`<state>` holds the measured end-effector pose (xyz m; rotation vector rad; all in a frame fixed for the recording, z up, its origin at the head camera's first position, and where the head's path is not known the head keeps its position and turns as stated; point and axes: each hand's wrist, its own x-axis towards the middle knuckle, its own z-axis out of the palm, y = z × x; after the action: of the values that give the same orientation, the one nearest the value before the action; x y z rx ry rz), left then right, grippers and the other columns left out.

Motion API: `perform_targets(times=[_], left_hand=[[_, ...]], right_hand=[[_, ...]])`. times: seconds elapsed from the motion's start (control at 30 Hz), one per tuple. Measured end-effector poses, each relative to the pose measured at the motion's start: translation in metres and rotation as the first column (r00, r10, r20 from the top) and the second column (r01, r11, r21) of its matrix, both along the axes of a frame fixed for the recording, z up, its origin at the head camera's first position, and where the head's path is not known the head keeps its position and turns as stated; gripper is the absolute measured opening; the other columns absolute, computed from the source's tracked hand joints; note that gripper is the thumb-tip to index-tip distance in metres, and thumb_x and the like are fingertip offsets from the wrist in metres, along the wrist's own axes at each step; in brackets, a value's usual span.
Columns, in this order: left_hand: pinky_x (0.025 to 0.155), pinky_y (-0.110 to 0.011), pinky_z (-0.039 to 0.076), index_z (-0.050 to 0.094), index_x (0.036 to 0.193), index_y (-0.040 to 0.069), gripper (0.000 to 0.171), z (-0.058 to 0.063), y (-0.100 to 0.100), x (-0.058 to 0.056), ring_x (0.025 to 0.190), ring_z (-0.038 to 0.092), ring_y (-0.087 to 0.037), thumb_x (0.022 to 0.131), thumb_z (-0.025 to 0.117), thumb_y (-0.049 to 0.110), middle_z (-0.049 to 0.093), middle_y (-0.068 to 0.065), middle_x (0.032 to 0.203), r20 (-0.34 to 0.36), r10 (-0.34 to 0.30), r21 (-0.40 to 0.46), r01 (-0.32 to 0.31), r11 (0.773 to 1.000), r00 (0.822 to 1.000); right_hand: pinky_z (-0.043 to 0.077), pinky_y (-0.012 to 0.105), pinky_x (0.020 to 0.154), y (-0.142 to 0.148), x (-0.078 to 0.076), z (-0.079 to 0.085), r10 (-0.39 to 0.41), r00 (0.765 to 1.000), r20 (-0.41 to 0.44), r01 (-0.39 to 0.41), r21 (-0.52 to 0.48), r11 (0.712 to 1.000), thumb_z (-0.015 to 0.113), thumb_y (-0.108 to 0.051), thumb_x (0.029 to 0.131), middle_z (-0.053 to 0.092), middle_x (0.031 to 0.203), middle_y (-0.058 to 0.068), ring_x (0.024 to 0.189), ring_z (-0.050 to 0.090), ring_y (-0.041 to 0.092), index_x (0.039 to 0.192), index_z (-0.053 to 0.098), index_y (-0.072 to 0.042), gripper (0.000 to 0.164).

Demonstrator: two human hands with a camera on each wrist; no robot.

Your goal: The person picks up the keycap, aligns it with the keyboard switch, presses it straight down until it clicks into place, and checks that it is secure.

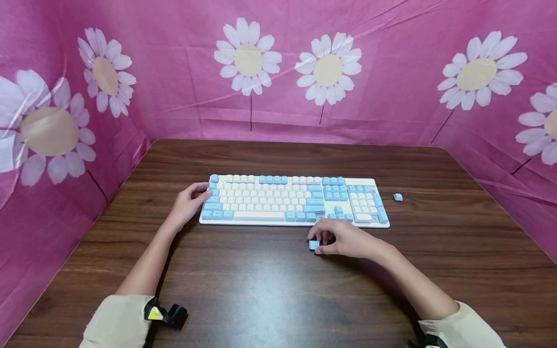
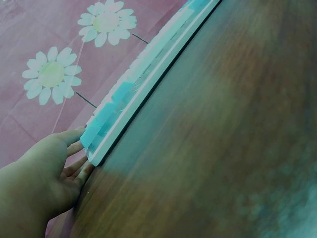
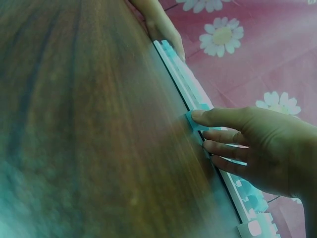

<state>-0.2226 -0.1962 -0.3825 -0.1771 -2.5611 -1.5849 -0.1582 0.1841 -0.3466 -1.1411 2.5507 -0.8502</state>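
Note:
A white full-size keyboard (image 1: 243, 215) with white and light-blue keycaps lies across the middle of the table. My left hand (image 1: 188, 205) holds its left end, thumb by the edge keys and the other fingers along the side, as the left wrist view confirms. In front of the keyboard, right of its middle, my right hand (image 1: 348, 239) pinches a light-blue keycap (image 1: 314, 245) between thumb and fingers. The right wrist view shows that keycap (image 3: 196, 121) at the thumb tip, near the keyboard's front edge. Part of the keyboard's front right is hidden by the right hand.
Another small keycap (image 1: 398, 197), pale blue, lies on the wooden table (image 1: 243, 285) just right of the keyboard. Behind and at both sides hangs a pink cloth (image 1: 174, 72) printed with daisies. Black wrist-worn devices (image 1: 174, 315) sit on the sleeves.

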Motion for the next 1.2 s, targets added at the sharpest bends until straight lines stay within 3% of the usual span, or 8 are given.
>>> perform_targets(times=[0.2, 1.2], left_hand=[[0.076, -0.034, 0.033, 0.046, 0.112, 0.003, 0.044, 0.0005, -0.0002, 0.0001, 0.092, 0.042, -0.021, 0.08, 0.051, 0.033, 0.048, -0.012, 0.106, 0.005, -0.002, 0.003, 0.002, 1.0, 1.0], [0.077, -0.036, 0.032, 0.045, 0.113, 0.004, 0.045, 0.0021, 0.0005, 0.0003, 0.094, 0.041, -0.023, 0.08, 0.05, 0.034, 0.047, -0.013, 0.107, 0.027, 0.004, -0.022, -0.003, 1.0, 1.0]], right_hand=[[0.039, 0.021, 0.059, 0.0037, -0.0046, -0.0076, -0.001, 1.0, -0.026, 0.001, 0.02, 1.0, 0.064, -0.03, 0.07, 0.049, 0.077, -0.01, 0.068, 0.047, 0.006, 0.091, 0.051, -0.024, 0.025], [0.04, 0.022, 0.059, 0.0046, -0.0056, -0.0051, -0.02, 0.998, -0.058, 0.022, 0.032, 0.999, 0.057, -0.028, 0.077, 0.05, 0.079, -0.013, 0.068, 0.047, 0.003, 0.091, 0.052, -0.025, 0.015]])
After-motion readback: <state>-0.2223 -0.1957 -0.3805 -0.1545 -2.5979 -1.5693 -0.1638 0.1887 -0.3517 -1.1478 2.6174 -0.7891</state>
